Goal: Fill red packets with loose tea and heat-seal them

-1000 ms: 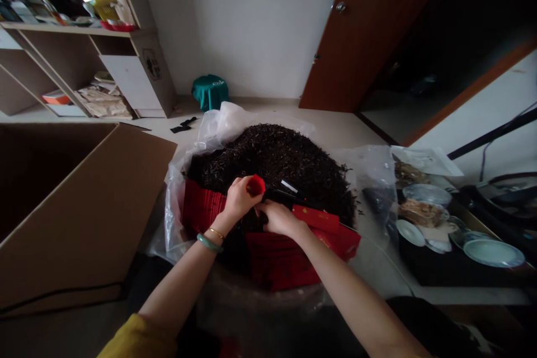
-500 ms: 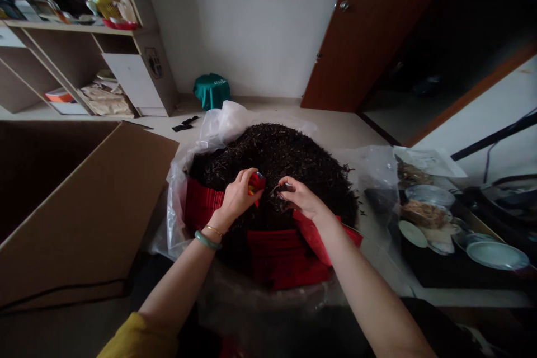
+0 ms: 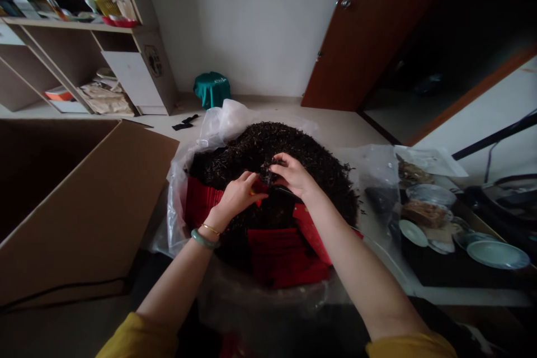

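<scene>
Left hand (image 3: 239, 197) half closed on a small red packet (image 3: 259, 186), partly hidden, at its 2 o'clock. Right hand (image 3: 293, 175) curled, touching a heap of dark loose tea (image 3: 268, 142); any hold on leaves unclear. Red packets (image 3: 285, 257) lie at the heap's 6 o'clock.

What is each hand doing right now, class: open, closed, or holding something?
Left hand: closed, holding a small red item.
Right hand: closed in a pinch on loose dark tea leaves.
</scene>
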Available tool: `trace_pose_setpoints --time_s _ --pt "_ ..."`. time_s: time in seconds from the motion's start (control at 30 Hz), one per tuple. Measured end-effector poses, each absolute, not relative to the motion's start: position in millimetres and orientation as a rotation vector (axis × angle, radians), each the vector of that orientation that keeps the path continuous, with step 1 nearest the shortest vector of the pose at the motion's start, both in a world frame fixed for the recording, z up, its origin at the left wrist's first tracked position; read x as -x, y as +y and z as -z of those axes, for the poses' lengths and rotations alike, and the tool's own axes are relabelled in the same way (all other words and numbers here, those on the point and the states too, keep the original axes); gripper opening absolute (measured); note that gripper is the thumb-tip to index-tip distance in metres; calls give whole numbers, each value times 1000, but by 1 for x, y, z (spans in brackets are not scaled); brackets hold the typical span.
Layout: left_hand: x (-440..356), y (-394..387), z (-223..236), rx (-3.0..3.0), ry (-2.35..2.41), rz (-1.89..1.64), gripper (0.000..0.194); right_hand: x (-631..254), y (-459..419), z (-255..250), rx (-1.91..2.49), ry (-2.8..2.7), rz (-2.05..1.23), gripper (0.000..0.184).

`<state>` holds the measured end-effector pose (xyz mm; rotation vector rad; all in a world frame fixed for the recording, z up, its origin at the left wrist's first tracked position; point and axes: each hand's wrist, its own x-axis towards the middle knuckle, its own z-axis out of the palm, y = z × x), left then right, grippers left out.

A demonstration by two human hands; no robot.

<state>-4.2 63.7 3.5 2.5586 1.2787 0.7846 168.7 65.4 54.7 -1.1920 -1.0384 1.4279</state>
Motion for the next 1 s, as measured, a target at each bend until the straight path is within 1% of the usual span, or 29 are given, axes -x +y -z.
trace_pose_setpoints --time_s 0.03,0.13,0.2,0.27,0.4,0.47,0.6,0.83,1.0 --pt "4 64 -3 -2568 1267 -780 38 -167 66 -55 1203 -1058 -1388 34" --pt "4 66 -2 -2582 1218 -759 22 -162 68 -54 1240 -1140 -1265 31" --pt "4 66 -3 -2569 1197 -756 16 -160 69 -52 1288 -1194 -1190 29" --pt "4 66 -4 -2532 1171 -783 13 -159 70 -50 1347 -1274 -1071 25" --pt "6 66 -9 -2414 1066 -879 12 -160 68 -49 1437 -1546 -669 18" --pt "8 67 -11 -2363 1003 -908 13 -161 65 -51 1443 -1675 -543 15" --pt "10 69 -13 -2268 957 -936 12 -163 59 -54 1417 -1877 -504 14" --pt "8 68 -8 -2253 985 -982 10 -163 54 -52 1345 -1971 -485 27" --pt "8 70 -7 -2293 1006 -1004 10 -159 48 -50 1410 -2115 -492 25"
